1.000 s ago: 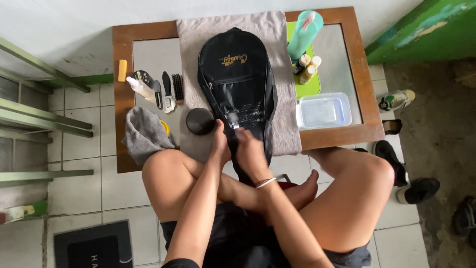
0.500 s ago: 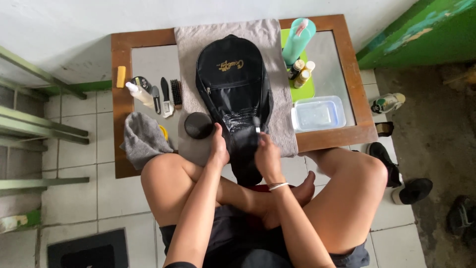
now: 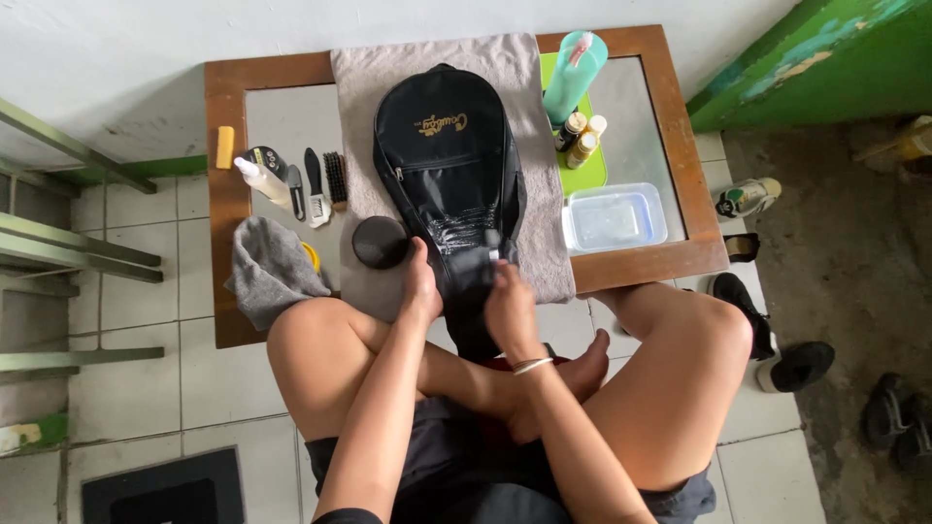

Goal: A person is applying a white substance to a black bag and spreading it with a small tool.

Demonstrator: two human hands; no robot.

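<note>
A low wooden table point(image 3: 225, 204) is spread with a grey towel point(image 3: 544, 175), on which a black instrument bag point(image 3: 442, 165) is laid flat, its narrow end pinned by the left hand point(image 3: 420, 286) and grasped by the right hand point(image 3: 510, 309), a round lid point(image 3: 379, 243) just beside.

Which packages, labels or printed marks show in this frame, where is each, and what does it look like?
Gold logo: upper front of the black instrument bag, curved script.
Teal bottle: table's far right, tall cylinder lying tilted.
Three small bottles: on the green mat, dark bodies, pale caps, yellowish labels.
Clear plastic container: right of the bag, rectangular, lidded.
White squeeze bottle: left side, lying down.
Round tin: beside it, dark printed lid.
</note>
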